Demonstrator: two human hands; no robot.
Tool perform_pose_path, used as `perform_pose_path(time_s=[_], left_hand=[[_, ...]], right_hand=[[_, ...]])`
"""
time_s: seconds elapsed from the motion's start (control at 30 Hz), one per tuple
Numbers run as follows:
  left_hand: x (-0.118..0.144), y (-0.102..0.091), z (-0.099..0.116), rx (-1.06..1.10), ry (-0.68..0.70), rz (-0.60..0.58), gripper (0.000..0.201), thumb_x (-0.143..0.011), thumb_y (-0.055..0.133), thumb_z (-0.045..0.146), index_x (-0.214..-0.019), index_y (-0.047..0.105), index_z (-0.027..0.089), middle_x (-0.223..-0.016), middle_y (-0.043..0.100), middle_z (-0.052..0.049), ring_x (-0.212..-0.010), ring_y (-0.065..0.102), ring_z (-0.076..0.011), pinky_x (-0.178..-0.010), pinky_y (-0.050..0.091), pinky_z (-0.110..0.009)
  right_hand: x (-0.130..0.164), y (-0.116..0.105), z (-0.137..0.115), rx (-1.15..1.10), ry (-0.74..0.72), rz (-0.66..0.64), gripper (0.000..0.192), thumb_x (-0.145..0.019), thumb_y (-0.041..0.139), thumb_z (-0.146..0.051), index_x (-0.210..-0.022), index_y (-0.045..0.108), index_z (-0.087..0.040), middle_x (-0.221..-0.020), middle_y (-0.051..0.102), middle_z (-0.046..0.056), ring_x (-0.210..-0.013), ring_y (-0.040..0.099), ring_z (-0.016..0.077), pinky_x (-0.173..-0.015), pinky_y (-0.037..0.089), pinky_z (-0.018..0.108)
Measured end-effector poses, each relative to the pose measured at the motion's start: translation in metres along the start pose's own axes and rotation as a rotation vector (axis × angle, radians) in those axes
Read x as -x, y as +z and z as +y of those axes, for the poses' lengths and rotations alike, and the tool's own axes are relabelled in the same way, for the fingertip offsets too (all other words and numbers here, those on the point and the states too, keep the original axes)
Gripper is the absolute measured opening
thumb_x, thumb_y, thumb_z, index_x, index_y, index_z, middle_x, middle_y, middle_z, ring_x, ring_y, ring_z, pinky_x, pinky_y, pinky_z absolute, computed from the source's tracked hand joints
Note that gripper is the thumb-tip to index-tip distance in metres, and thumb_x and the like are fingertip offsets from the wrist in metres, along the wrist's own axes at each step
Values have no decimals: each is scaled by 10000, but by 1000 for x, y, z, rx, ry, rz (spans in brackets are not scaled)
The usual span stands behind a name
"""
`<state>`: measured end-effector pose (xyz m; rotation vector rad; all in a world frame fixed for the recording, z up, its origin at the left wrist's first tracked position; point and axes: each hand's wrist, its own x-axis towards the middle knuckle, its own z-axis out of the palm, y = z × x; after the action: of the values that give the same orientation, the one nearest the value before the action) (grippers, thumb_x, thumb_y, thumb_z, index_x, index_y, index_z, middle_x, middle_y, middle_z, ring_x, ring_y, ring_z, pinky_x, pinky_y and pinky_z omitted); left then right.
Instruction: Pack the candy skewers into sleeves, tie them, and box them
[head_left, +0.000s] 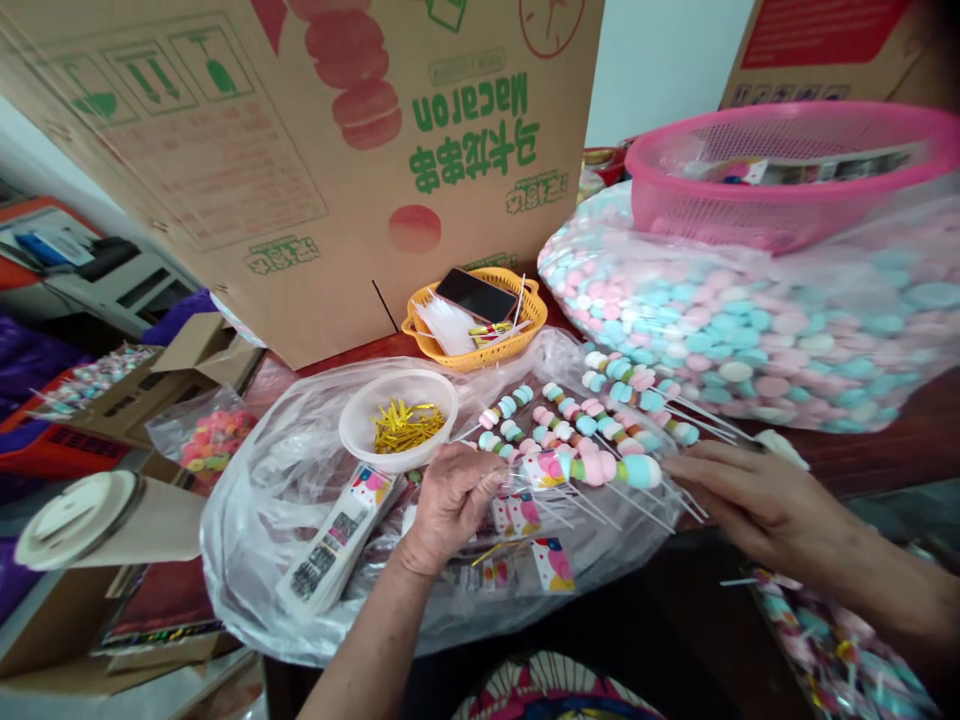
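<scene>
My left hand (454, 500) pinches a small clear candy bag (544, 470) with a colourful dotted print. A skewer of pink, green and blue marshmallows (607, 469) lies in line with the bag, its blue end pointing right; how far it sits inside is hard to tell. Just beyond that end is my right hand (757, 490), fingers stretched out and loosely curved, with nothing plainly held. Behind both hands lie several more marshmallow skewers (562, 420) with white sticks. A stack of flat printed bags (337, 540) rests left of my left hand.
A white bowl (352, 420) holds gold twist ties (409, 428). Behind it, a yellow basket (487, 355) carries a phone (476, 295). A Macaron carton (337, 200) rises at the back. A pink basket (697, 210) tops a big bag of marshmallows (720, 330). A lidded cup (157, 520) stands left.
</scene>
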<state>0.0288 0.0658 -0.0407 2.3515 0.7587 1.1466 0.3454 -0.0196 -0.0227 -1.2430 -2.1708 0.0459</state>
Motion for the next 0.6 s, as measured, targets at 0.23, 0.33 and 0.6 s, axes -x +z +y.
perform_pose_path(time_s=[0.23, 0.33, 0.6], left_hand=[[-10, -3, 9, -166, 75, -130, 225, -951, 484, 281, -857, 670, 196, -771, 731, -25, -679, 632, -151, -688, 430, -290], [-12, -3, 11, -175, 60, -131, 272, -964, 455, 295, -828, 660, 178, -701, 701, -25, -648, 624, -150, -651, 426, -277], [-19, -13, 15, -197, -25, -299, 407, -963, 391, 482, -1080, 643, 183, -790, 706, -48, -708, 631, -181, -702, 452, -305]], right_hand=[[-15, -13, -5, 17, 33, -78, 305, -870, 467, -185, -1065, 674, -296, -928, 718, 50, -805, 691, 229, -634, 551, 329], [-21, -11, -12, 43, -15, -116, 271, -878, 444, -149, -1017, 657, -243, -907, 705, 57, -770, 685, 201, -630, 535, 303], [-26, -4, -16, 61, 13, -138, 226, -899, 446, -166, -973, 655, -210, -891, 693, 58, -771, 667, 161, -643, 503, 241]])
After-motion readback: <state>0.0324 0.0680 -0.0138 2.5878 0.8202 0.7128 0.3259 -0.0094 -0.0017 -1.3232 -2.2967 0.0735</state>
